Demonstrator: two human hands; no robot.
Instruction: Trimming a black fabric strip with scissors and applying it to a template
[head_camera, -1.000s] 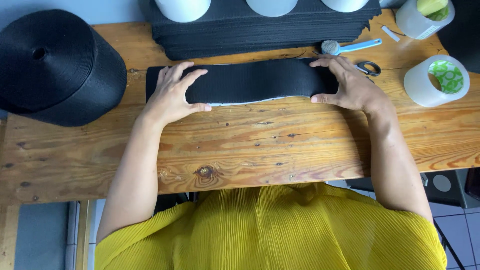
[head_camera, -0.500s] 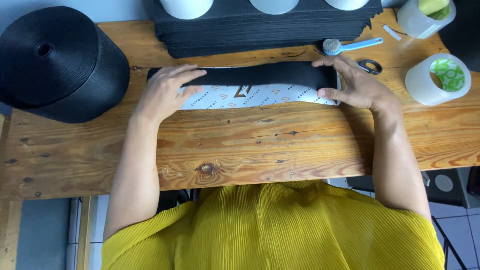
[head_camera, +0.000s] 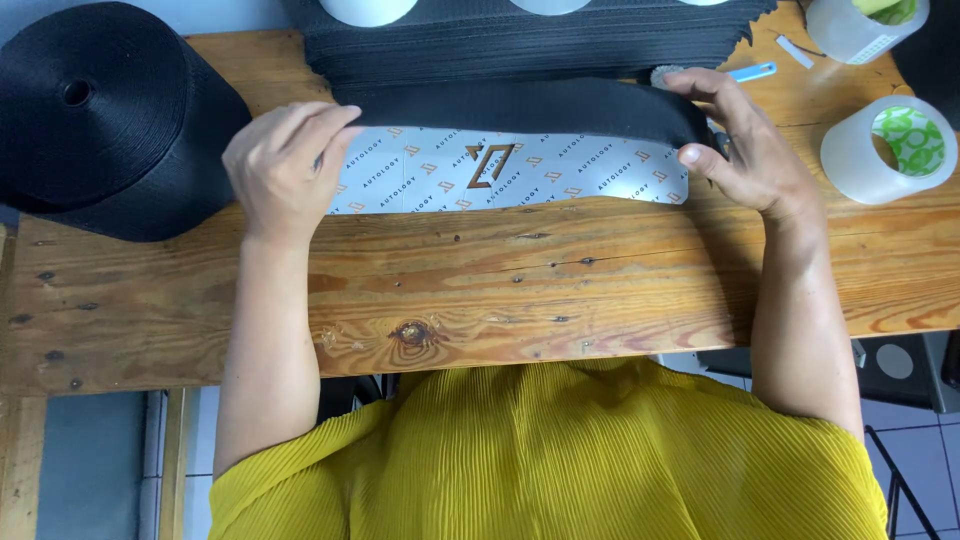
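A long black foam strip (head_camera: 520, 105) lies across the wooden table (head_camera: 500, 290), turned up so its pale patterned backing (head_camera: 500, 170) faces me. My left hand (head_camera: 285, 165) grips the strip's left end. At the right end my right hand (head_camera: 745, 145) holds the strip with thumb in front and fingers over the top edge. Behind the strip sits a stack of black sheets (head_camera: 540, 40).
A big black roll of webbing (head_camera: 95, 115) stands at the left. Two rolls of clear tape (head_camera: 890, 150) (head_camera: 865, 25) are at the right, and a blue-handled tool (head_camera: 750, 72) peeks out behind my right hand. White round objects (head_camera: 370, 10) rest on the stack.
Both hands have tipped the black strip away from me, exposing its pale patterned underside more and more. The view has moved closer to the table.
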